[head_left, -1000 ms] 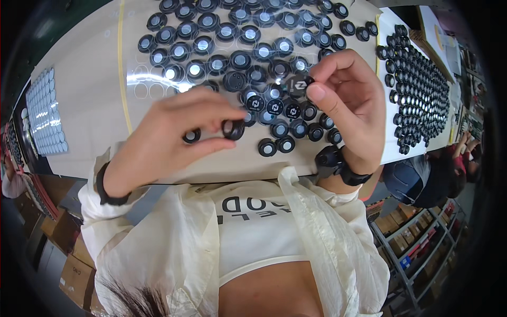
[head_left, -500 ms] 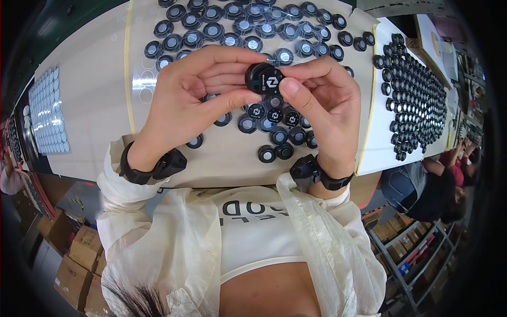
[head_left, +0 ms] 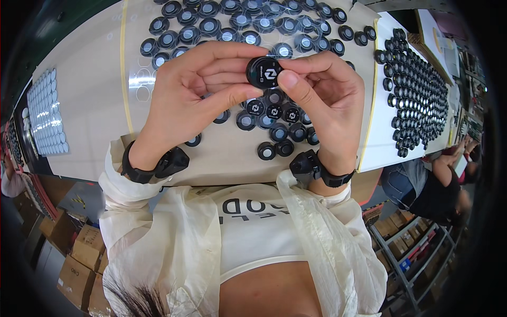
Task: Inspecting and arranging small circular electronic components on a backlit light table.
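Between my two hands, above the table, is a round black piece [head_left: 263, 72] with a white emblem on its upper face. My left hand [head_left: 198, 87] is closed on its left side, fingertips at the far edge and thumb at the near edge. With thumb and index finger, my right hand [head_left: 327, 92] pinches its right edge. Under my hands, several similar black pieces with white emblems [head_left: 274, 112] stand in a cluster. Other black pieces with pale round centres [head_left: 266, 151] stand nearer to me and beyond my hands.
A clear sheet with circle outlines [head_left: 141, 79] lies left of my hands. Pale discs in rows [head_left: 47, 113] are at the far left. Many black pieces [head_left: 417, 98] fill a white surface at the right, with a person [head_left: 430, 187] beside it. Cardboard boxes [head_left: 79, 272] are at lower left.
The black piece has turned in my fingers, so its emblem face now looks rounder and fuller. My right thumb has shifted slightly to its edge. Both hands keep nearly the same place.
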Demonstrator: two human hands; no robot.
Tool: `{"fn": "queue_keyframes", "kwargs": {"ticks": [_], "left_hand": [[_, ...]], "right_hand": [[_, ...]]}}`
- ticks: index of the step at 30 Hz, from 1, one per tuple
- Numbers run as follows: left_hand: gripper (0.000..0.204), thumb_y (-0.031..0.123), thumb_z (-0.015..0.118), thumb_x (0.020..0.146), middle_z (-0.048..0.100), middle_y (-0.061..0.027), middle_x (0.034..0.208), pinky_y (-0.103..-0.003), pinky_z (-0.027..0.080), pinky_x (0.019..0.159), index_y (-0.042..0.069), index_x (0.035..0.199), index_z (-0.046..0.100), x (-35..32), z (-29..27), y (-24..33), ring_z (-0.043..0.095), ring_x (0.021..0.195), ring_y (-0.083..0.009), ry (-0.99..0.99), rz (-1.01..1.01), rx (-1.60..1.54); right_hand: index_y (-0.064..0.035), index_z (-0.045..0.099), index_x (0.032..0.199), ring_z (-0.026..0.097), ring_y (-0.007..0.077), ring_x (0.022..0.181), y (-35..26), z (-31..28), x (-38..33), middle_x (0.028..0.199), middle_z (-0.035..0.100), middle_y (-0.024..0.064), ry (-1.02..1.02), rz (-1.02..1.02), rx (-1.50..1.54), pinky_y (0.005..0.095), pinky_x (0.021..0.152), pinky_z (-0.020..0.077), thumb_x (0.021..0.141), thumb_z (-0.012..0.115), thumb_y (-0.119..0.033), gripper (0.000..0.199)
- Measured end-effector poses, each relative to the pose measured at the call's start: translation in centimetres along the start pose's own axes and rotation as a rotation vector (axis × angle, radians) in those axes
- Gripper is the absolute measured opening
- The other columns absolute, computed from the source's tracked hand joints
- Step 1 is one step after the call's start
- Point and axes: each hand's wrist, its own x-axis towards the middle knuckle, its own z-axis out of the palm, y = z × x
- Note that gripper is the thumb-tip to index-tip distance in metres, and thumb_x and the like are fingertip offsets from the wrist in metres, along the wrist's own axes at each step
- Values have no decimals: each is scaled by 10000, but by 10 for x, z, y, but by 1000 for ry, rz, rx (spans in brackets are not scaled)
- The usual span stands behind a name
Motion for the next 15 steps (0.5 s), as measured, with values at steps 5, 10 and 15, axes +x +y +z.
{"fn": "queue_keyframes", "kwargs": {"ticks": [5,10,15], "left_hand": [[459,-127,662,858,655,-207,1215,-328,583,921,-92,1298,534,0,1,-1,676,1079,-232,9,9,13],[443,-119,671,855,664,-206,1198,-322,584,912,-91,1283,563,-1,2,-2,682,1064,-228,36,-7,60],[423,-107,678,855,678,-203,1169,-312,584,902,-87,1267,586,-1,4,-1,690,1044,-223,68,-21,138]], "right_hand": [[4,733,943,543,30,679,3,1,0,842,715,37,29,-12,-32,176,610,406,844,770,-23,109],[-1,746,927,521,32,661,9,-1,2,797,701,6,29,-50,-123,188,593,389,821,789,-33,119],[-19,759,912,524,39,651,9,5,2,757,689,-2,79,-79,-201,198,575,385,812,793,-41,108]]}}
